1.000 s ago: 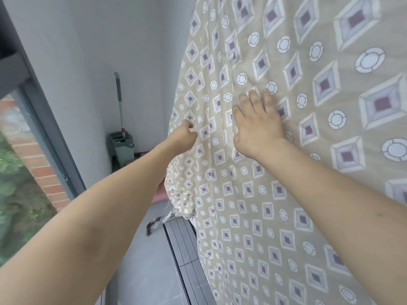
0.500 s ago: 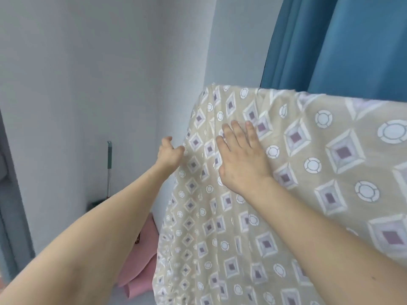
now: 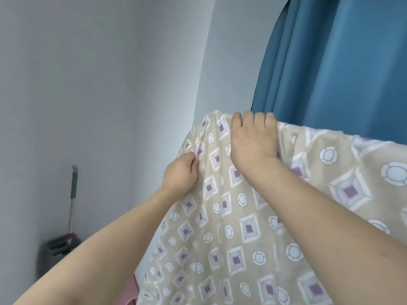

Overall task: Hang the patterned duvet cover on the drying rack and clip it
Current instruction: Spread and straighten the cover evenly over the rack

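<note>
Pale grey walls meet in a corner behind a blue curtain (image 3: 343, 62), and a mop (image 3: 72, 201) leans low against the left wall. The patterned duvet cover (image 3: 253, 227) hangs draped from its top edge, in front of the curtain. The right hand (image 3: 253, 139) hooks its fingers (image 3: 259, 117) over that top edge near the left corner. The left hand (image 3: 180, 172) pinches the cover's left side edge, fingers curled on the cloth.
</note>
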Demonstrator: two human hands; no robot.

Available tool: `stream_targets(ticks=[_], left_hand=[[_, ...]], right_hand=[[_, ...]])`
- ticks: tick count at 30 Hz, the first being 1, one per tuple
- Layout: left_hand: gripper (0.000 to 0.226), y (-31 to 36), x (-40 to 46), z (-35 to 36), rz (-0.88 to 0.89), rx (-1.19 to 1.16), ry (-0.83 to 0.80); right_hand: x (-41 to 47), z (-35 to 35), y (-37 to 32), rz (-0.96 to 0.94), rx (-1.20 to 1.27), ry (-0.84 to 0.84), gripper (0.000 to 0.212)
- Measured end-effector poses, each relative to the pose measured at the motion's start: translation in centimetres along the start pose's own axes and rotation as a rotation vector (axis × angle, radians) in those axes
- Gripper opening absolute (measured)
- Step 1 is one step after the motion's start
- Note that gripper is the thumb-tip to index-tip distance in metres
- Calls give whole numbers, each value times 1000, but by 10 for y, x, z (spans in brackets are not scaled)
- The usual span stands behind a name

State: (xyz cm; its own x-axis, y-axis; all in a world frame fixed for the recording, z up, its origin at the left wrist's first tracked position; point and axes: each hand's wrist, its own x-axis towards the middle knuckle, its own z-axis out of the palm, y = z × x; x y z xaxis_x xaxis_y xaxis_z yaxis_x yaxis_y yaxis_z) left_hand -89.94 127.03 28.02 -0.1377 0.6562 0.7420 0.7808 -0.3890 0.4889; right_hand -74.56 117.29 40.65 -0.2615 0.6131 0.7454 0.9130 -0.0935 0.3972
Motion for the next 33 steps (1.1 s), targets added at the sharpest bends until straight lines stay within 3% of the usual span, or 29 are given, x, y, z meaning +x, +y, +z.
stream_targets(ticks=[4, 7, 10, 13, 15, 17, 19, 21, 22, 25, 27, 30, 33], left_hand=[[26, -18, -11, 11, 107, 105, -69], [24, -35, -27, 21, 134, 151, -130], [22, -50, -41, 25, 178, 176, -175], [26, -68, -51, 27, 172, 61, -196], [20, -83, -50, 29, -31, -176, -160], [11, -91, -38, 28, -429, -454, -9], [43, -95, -23, 28, -741, -574, 34], [81, -84, -10, 25, -851, -617, -29], [85, -79, -2, 26, -858, -664, -39], [63, -64, 29, 12, -876, -948, 36], [55, -55, 53, -2, -711, -988, 90], [56, -37, 87, -27, -434, -839, -105], [10, -15, 93, -33, -373, -674, -329]], right_hand=[[5, 3, -3, -78, 69, 78, 40], [4, 15, -16, -163, 6, 171, 42], [-3, 30, -35, -297, -31, 96, 38], [-10, 41, -42, -296, -71, 42, 45], [-8, 40, -41, -244, -84, 81, 51], [3, 34, -37, -153, -91, 103, 62], [19, 28, -35, -50, -115, 67, 72], [32, 27, -36, 38, -104, 19, 73], [38, 25, -37, 67, -85, -10, 69], [52, 17, -33, 67, -69, -77, 49], [54, 14, -32, 44, -76, -61, 42], [51, 21, -38, 30, -110, -38, 42], [49, 24, -40, 14, -130, 0, 39]])
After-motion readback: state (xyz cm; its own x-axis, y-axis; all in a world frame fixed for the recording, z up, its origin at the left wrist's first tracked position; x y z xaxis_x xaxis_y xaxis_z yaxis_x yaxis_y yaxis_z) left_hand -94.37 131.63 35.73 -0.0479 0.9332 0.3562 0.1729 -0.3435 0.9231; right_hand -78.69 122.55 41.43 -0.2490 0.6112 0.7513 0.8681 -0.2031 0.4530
